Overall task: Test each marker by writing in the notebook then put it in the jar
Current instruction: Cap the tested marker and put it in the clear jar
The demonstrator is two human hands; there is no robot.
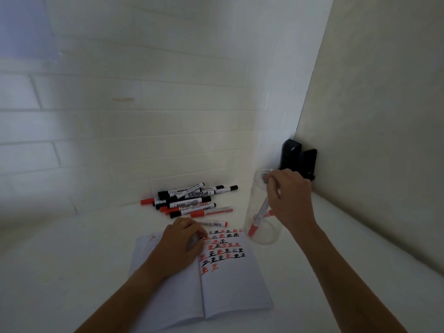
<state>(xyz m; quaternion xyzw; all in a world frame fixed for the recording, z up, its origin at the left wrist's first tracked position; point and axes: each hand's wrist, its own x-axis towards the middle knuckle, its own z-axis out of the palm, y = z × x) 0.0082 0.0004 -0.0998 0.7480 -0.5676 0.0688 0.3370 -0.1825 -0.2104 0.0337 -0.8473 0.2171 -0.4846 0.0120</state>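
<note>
A white table (72, 272) fills the lower frame, hemmed by a brick wall (120, 128) behind and a plain panel (384, 116) at right; open room lies lower left. The jar (258, 227) stands right of centre, near the panel. The right hand (289, 198) at its mouth pinches a red-capped marker (257, 218), cap down inside. The left hand (182, 239), fingers curled, rests on the open notebook (228, 284) at lower centre; what it grips is blurred. The marker pile (189, 200) lies just above, a black object (298, 159) in the corner.

Dim, soft, slightly blurred view, edges bowed, bluish upper-left glow
</note>
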